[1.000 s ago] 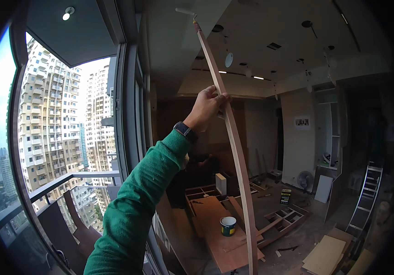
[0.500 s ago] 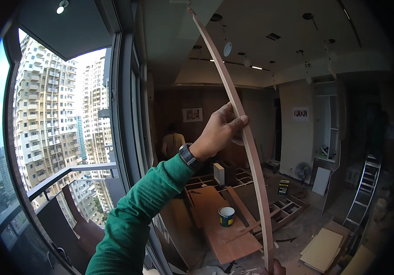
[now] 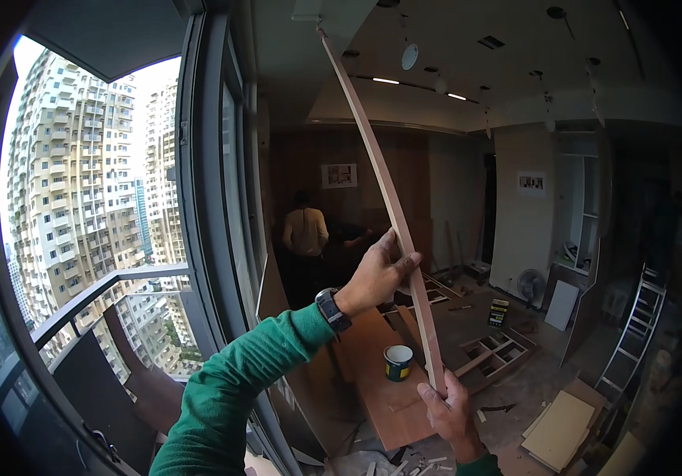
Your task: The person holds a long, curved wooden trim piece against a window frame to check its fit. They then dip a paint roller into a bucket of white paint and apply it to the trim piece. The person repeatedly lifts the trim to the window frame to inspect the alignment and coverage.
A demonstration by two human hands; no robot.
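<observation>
My left hand (image 3: 377,271) grips the middle of a long wooden pole (image 3: 365,135), fingers wrapped round it. Lower down, my right hand (image 3: 450,411) holds the pole near its bottom end. A slim roller (image 3: 307,17) is fixed to the top of the pole on a bent wire, up at the pale ceiling (image 3: 285,55); whether it touches is unclear. Below the pole, an open paint bucket (image 3: 398,369) stands on an orange-brown board (image 3: 381,416).
A tall window frame (image 3: 214,190) and balcony railing (image 3: 111,282) are on my left. A person in yellow (image 3: 305,234) stands at the back. A ladder (image 3: 634,333), fan (image 3: 531,289), stacked panels (image 3: 559,428) and wooden frames (image 3: 500,353) lie or stand around the room.
My left hand has moved down along the view with the pole. My right hand has risen into sight on the lower end. The person in yellow has come into view.
</observation>
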